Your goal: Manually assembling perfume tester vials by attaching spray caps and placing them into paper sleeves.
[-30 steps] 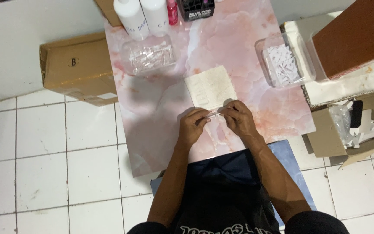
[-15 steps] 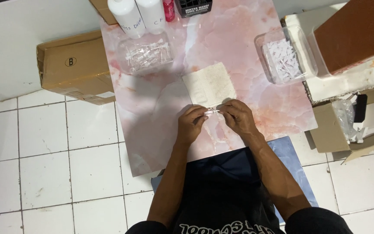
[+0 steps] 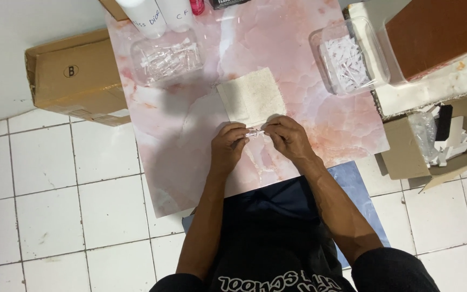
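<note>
Both of my hands meet over the near half of a pink marbled tabletop [image 3: 179, 135]. My left hand [image 3: 228, 147] and my right hand [image 3: 286, 139] pinch the two ends of a small clear tube-like piece [image 3: 254, 132] held between their fingertips. Just beyond the fingers lies a cream square cloth pad [image 3: 251, 95], flat on the tabletop. What the tiny piece is exactly cannot be made out.
A clear tub of small clear pieces [image 3: 166, 55] stands at the far left, a clear tub of white bits [image 3: 348, 57] at the far right. White bottles [image 3: 146, 15] line the far edge. Cardboard boxes sit on the floor at left [image 3: 74, 81] and right [image 3: 433, 143].
The hands stay together on the small clear piece with only slight finger shifts. The view has drifted a little, so the table sits lower in the picture.
</note>
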